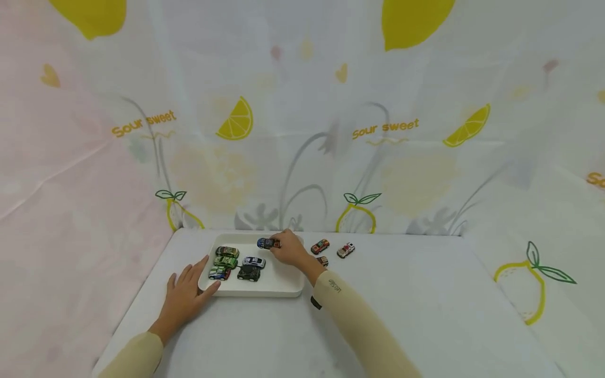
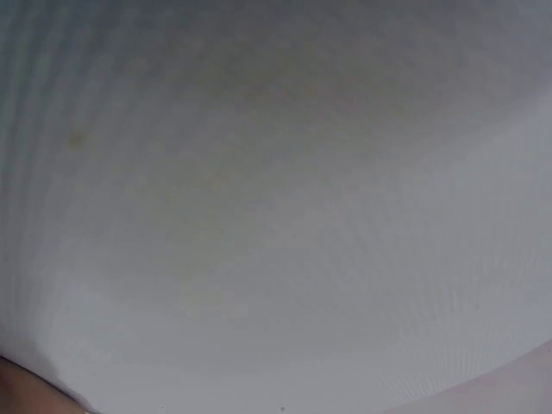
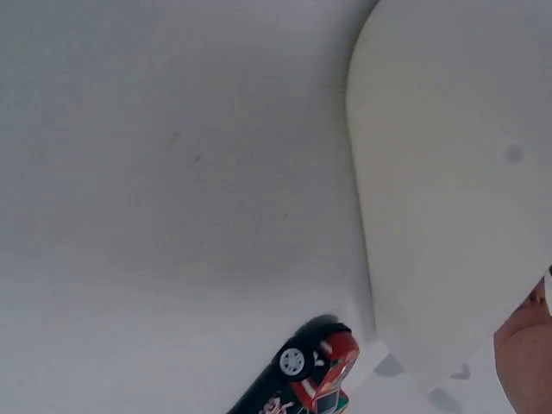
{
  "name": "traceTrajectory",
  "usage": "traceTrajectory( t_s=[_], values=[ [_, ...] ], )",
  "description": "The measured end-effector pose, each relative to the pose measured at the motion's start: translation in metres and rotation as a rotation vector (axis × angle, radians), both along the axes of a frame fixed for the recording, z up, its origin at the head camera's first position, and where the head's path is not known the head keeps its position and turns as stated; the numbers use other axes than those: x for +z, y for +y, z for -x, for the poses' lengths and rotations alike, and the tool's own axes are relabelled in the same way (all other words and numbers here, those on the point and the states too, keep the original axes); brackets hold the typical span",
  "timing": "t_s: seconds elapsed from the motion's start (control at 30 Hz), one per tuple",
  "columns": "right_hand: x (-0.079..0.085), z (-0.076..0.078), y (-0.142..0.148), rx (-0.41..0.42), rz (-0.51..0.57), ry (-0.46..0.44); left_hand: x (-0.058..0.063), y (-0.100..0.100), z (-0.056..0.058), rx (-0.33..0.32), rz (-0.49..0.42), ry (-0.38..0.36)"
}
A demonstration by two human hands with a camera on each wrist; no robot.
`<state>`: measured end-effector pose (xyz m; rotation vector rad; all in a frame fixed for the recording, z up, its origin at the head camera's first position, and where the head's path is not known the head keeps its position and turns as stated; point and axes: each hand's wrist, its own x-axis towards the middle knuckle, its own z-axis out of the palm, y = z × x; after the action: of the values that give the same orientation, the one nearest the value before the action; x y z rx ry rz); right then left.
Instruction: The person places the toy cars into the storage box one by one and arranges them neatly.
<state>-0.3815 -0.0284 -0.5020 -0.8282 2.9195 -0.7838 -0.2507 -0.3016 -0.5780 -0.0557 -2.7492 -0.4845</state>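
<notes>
A blue toy car (image 1: 264,243) is pinched in the fingers of my right hand (image 1: 289,249), over the back right part of a white tray (image 1: 279,281). My fingers cover part of the car. My left hand (image 1: 185,292) rests at the tray's left side, thumb along its front left corner and fingers extended. Inside the tray, a multicoloured car (image 1: 227,251), a green car (image 1: 226,261) and a white-and-green car (image 1: 219,273) form a column on the left. Beside them sit a white car (image 1: 254,262) and a black car (image 1: 248,273).
Right of the tray on the white table (image 1: 425,304) stand an orange-red car (image 1: 320,246), a white-and-red car (image 1: 346,250) and another car (image 1: 323,261) partly behind my wrist. A small dark object (image 1: 315,303) shows beside my sleeve. Behind hangs a lemon-printed cloth (image 1: 302,173).
</notes>
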Motion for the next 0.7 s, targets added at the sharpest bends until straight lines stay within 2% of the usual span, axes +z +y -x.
traceTrajectory(
  t_s=[0.17,0.4,0.7],
  values=[
    [-0.008,0.004,-0.016,0.004,-0.016,-0.018,0.005,0.001,-0.001,-0.005,0.006,0.020],
    [-0.019,0.000,-0.022,0.017,-0.062,-0.035,-0.002,0.004,-0.009,0.003,0.003,0.003],
    [-0.016,0.006,-0.026,0.003,-0.026,-0.032,0.001,0.001,-0.003,0.005,0.012,0.045]
  ],
)
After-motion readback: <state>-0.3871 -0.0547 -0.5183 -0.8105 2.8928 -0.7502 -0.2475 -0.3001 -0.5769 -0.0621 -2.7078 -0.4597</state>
